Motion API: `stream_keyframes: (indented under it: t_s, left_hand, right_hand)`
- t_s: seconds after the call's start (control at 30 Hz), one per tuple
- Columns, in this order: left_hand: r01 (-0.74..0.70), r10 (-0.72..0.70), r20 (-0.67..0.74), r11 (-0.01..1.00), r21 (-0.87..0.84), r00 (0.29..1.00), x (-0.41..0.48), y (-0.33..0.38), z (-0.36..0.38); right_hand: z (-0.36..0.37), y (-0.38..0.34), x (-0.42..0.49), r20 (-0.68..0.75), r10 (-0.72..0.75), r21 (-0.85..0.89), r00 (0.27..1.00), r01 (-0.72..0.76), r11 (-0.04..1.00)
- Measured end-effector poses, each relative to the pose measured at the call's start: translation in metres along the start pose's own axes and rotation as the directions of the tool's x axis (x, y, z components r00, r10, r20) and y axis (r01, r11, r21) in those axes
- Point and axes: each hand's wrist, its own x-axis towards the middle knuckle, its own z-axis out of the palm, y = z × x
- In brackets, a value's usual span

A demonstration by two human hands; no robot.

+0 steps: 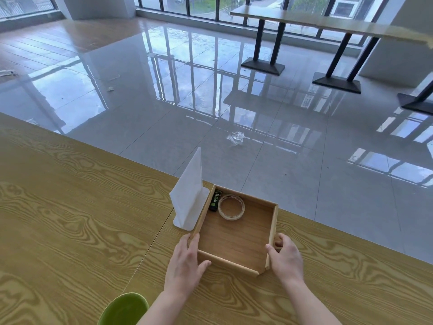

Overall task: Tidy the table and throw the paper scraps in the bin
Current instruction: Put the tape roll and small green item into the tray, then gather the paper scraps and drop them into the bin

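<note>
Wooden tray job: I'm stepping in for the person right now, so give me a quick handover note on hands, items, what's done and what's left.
Left hand: gripping the near-left corner of the wooden tray.
Right hand: gripping the tray's right wall near the front corner.
The tray sits on the table by its far edge. Inside, at the back left: a roll of clear tape and a small black item.
A white napkin stand stands upright against the tray's left side.
A green bin is at the near edge, contents not visible.
Done: loose items are gathered in the tray.
Left: no paper scraps show on the table; a crumpled clear wrapper lies on the floor.
</note>
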Motion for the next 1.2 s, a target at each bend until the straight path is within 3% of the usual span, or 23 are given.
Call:
stream_keyframes:
  t_s: [0.17, 0.3, 0.47, 0.67, 0.83, 1.07, 1.2]
  left_hand:
    - [-0.078, 0.082, -0.034, 0.992, 0.102, 0.996, -0.01, 0.018, -0.008]
    - [-0.161, 0.158, 0.035, 0.969, 0.187, 0.987, -0.021, 0.041, -0.009]
    - [-0.207, 0.181, 0.127, 0.948, 0.243, 0.975, -0.032, 0.066, -0.008]
    - [-0.333, 0.295, 0.171, 0.902, 0.276, 0.94, -0.054, 0.092, -0.004]
    - [-0.483, 0.433, 0.229, 0.838, 0.253, 0.872, -0.082, 0.117, 0.012]
    - [-0.669, 0.588, 0.351, 0.719, 0.188, 0.729, -0.134, 0.16, 0.051]
    - [-0.72, 0.623, 0.393, 0.673, 0.172, 0.676, -0.162, 0.191, 0.069]
  right_hand:
    - [-0.012, -0.005, -0.013, -0.007, -0.107, -0.124, 0.994, 0.106, 0.987]
    - [-0.023, -0.006, -0.03, 0.088, -0.233, -0.285, 0.968, 0.249, 0.926]
    - [-0.039, -0.002, -0.054, 0.182, -0.233, -0.394, 0.955, 0.288, 0.873]
    - [-0.064, 0.019, -0.092, 0.118, -0.259, -0.489, 0.958, 0.284, 0.825]
    - [-0.088, 0.05, -0.14, 0.036, -0.222, -0.529, 0.974, 0.207, 0.823]
    - [-0.134, 0.119, -0.215, -0.116, 0.017, -0.479, 0.993, -0.071, 0.875]
    - [-0.155, 0.165, -0.245, -0.133, 0.099, -0.447, 0.986, -0.149, 0.882]
